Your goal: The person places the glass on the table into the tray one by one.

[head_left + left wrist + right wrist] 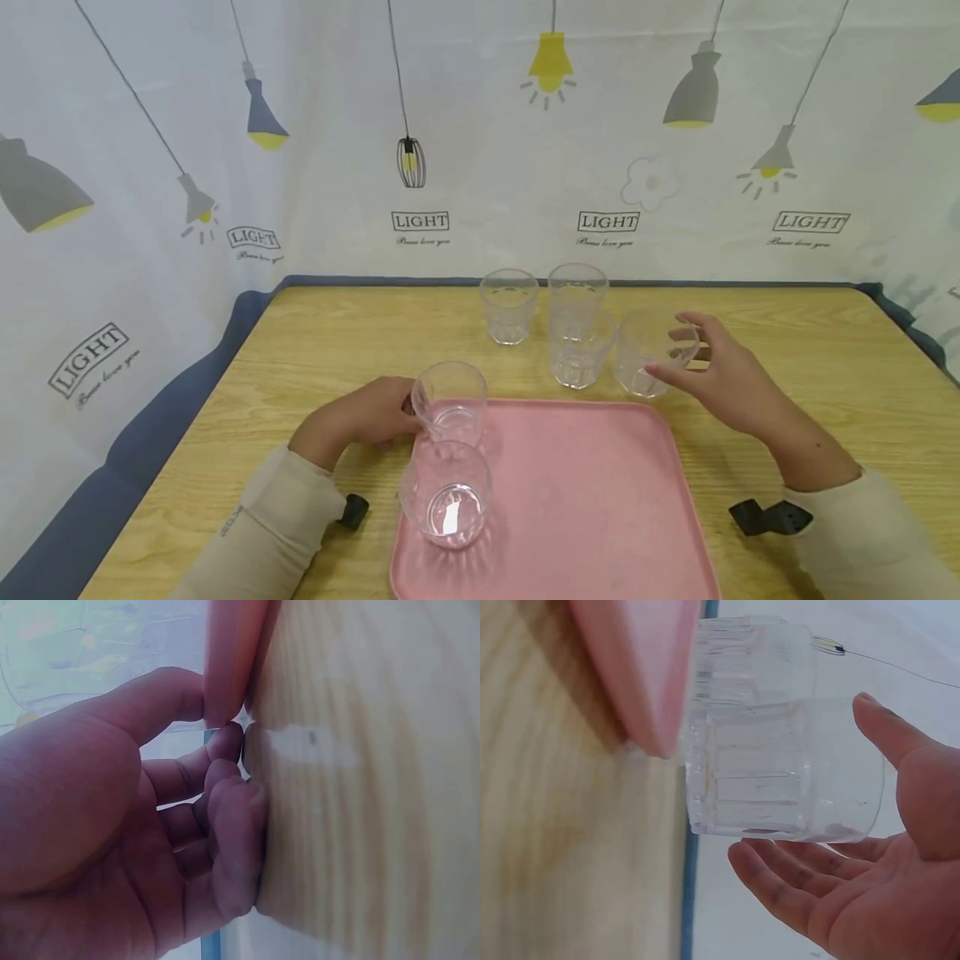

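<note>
My left hand point(382, 410) is at the back left corner of a pink tray point(585, 492). In the left wrist view its thumb presses the tray's side point(229, 660), with the fingers curled under the edge against the table. Two clear glasses stand upright along the tray's left side, a rear glass point(450, 392) beside that hand and a front glass point(447, 500). Past the tray's back right corner, my right hand point(731, 379) is spread beside a clear glass point(641, 358), thumb in front and fingers at its right side. The right wrist view shows its fingers loosely extended along the glass point(757, 772).
Behind the tray, more clear glasses stand on the wooden table point(337, 333): a left one point(509, 308), a far one point(577, 283) and a nearer one point(574, 362) that overlaps it. A white curtain point(495, 125) with printed lamps hangs at the table's back edge.
</note>
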Available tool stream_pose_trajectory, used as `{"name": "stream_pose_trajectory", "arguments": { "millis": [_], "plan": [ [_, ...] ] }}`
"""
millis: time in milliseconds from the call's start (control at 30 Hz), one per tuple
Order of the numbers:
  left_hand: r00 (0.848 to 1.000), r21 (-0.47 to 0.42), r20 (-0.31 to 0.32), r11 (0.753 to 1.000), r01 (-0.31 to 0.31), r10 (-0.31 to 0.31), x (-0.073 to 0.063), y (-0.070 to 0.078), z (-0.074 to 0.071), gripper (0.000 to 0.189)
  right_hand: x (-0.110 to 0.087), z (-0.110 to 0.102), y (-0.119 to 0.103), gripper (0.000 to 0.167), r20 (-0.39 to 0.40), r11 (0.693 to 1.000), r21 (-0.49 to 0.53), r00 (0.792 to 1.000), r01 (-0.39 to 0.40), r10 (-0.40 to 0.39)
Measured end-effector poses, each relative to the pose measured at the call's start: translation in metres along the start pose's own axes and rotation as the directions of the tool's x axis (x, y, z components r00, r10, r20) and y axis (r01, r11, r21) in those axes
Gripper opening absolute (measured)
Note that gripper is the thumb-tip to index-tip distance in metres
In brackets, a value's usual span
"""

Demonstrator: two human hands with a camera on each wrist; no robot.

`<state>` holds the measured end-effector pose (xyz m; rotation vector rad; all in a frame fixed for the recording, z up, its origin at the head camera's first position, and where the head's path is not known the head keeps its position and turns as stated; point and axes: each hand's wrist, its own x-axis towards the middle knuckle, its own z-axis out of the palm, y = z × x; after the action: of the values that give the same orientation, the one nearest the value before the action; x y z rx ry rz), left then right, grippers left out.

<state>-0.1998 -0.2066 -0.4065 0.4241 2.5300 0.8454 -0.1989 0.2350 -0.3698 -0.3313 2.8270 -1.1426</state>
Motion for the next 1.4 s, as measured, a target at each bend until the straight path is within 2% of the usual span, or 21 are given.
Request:
{"name": "stream_pose_trajectory", "arguments": {
  "millis": [300, 567, 867, 1233, 1400],
  "plan": [
    [1.000, -0.015, -0.004, 1.000, 0.018, -0.018, 0.000, 0.000, -0.002, 0.018, -0.010, -0.009, -0.019, 0.091, 0.043, 0.998, 0.002, 0.997, 0.064, -0.064],
    [1.000, -0.010, -0.005, 1.000, 0.020, -0.020, -0.001, -0.001, -0.003, 0.016, -0.016, 0.003, -0.033, 0.081, 0.079, 0.986, 0.101, 0.987, 0.132, -0.140],
    [1.000, -0.018, 0.003, 1.000, 0.009, -0.009, -0.002, -0.001, -0.003, 0.016, -0.027, 0.021, -0.051, 0.082, 0.096, 0.970, 0.179, 0.979, 0.162, -0.181],
    [1.000, -0.023, 0.010, 1.000, 0.009, -0.009, -0.001, -0.002, -0.002, 0.016, -0.027, 0.038, -0.057, 0.082, 0.098, 0.960, 0.224, 0.976, 0.170, -0.195],
    [1.000, -0.026, 0.012, 1.000, 0.015, -0.015, 0.000, -0.001, 0.000, 0.016, -0.027, 0.045, -0.063, 0.085, 0.133, 0.961, 0.239, 0.976, 0.137, -0.172]
  ]
}}
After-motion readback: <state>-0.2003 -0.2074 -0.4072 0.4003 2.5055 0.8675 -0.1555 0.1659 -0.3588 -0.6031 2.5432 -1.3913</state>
